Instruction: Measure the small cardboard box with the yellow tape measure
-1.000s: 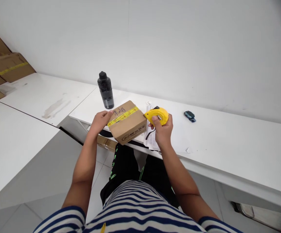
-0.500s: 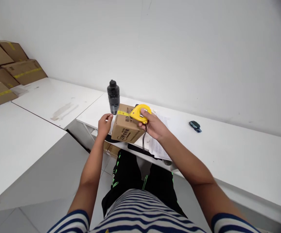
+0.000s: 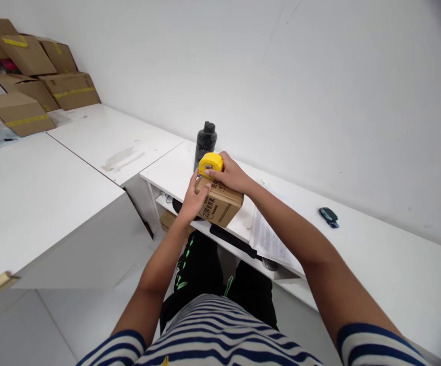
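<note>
White desk (image 3: pixel 376 254) against a white wall. Small cardboard box (image 3: pixel 220 206) sits at the desk's near edge, a black bottle (image 3: pixel 205 142) just behind it. Right hand (image 3: pixel 231 175) grips a yellow tape measure (image 3: pixel 210 163) on the box's top left corner. Left hand (image 3: pixel 193 198) presses the box's near-left side, fingers curled. Papers (image 3: pixel 270 241) lie right of the box.

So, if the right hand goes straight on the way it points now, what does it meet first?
The right hand holds the yellow tape measure on the cardboard box and points left and away. Going on, it would probably meet the black bottle first, though depth is unclear.
</note>
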`<state>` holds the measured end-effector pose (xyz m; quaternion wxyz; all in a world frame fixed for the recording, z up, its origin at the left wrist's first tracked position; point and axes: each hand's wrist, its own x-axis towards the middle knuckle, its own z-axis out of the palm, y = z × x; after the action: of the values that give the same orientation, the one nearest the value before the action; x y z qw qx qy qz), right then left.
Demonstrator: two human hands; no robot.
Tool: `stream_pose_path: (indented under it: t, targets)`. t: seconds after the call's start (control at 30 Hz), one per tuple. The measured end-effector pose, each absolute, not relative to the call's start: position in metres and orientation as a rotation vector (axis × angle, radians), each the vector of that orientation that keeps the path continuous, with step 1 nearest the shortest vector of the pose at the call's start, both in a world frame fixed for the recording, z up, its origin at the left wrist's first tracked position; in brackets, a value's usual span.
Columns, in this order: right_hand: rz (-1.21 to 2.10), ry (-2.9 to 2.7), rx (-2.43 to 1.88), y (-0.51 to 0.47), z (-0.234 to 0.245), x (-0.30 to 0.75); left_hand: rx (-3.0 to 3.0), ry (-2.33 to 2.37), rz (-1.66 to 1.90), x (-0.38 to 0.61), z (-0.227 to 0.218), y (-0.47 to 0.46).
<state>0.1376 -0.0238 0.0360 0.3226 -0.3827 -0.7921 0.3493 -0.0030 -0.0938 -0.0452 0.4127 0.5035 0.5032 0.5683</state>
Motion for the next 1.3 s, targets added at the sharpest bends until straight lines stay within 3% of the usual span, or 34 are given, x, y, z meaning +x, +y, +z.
stream_pose_path:
  t: [0.2, 0.47, 0.63, 0.8, 1.3]
  targets:
    - [0.797, -2.202, -1.145, -0.046, 0.039, 0.157, 1.323, 1.295, 1.545, -0.002, -0.040, -0.108]
    - [0.727, -2.073, -1.322, -0.058, -0.004, 0.212, 1.325, 1.500, 1.289, 0.003, -0.053, -0.115]
    - [0.670, -1.979, -1.400, -0.080, 0.010, 0.223, 1.337, 1.472, 1.348, 0.016, -0.048, -0.105]
    - [0.724, -1.902, -1.409, -0.104, 0.014, 0.249, 1.322, 1.419, 1.479, 0.020, -0.045, -0.085]
    - [0.909, -1.471, -1.378, -0.134, -0.037, 0.284, 1.276, 1.436, 1.675, 0.039, -0.053, -0.065]
